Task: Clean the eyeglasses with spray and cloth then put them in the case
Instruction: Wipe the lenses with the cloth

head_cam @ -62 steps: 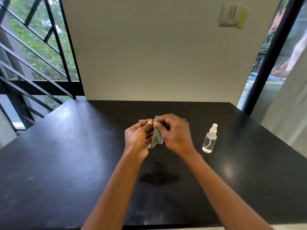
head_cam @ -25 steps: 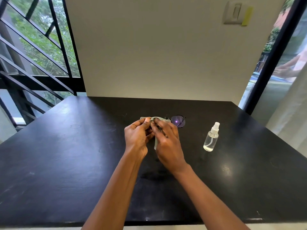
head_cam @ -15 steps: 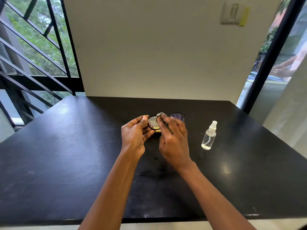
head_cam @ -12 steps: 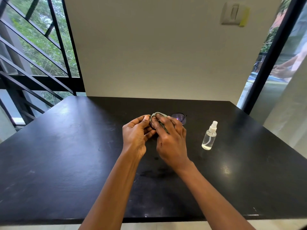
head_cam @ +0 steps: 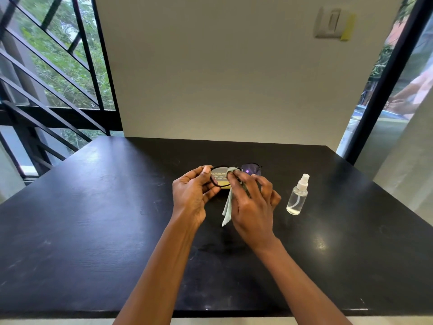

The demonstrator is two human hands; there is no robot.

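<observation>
Near the bench's far edge, the left hand point(head_cam: 194, 195) pinches the glasses point(head_cam: 234, 175) while right hand point(head_cam: 253, 207) fingers, cloth point(head_cam: 227, 207) newly slid off the left lens, keep pinching it: wiping continues.

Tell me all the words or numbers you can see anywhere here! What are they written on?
Yellowish thing with print, seen through the left lens of the eyeglasses: a few lines of pale print, too small and blurred to read.
Spray bottle: clear, no label or writing visible.
Cloth: plain, no writing visible.
Wall switch: no readable marking.
So nothing here can actually be read.
</observation>
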